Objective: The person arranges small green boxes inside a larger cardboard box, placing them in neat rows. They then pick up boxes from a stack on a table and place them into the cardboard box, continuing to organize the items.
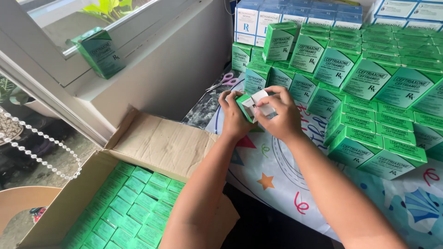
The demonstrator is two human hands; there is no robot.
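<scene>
Both my hands hold one small green carton (245,107) above the patterned tablecloth (277,175). My left hand (234,116) grips its green body. My right hand (278,114) pinches the white open end flap and a small white item at the carton's mouth. Just behind my hands stands a large stack of the same green cartons (364,87).
An open cardboard box (157,143) at lower left holds several rows of green cartons (134,207). One green carton (99,50) rests on the window sill. Blue-and-white cartons (295,16) are stacked at the back. Pink-handled scissors (226,80) lie by the wall.
</scene>
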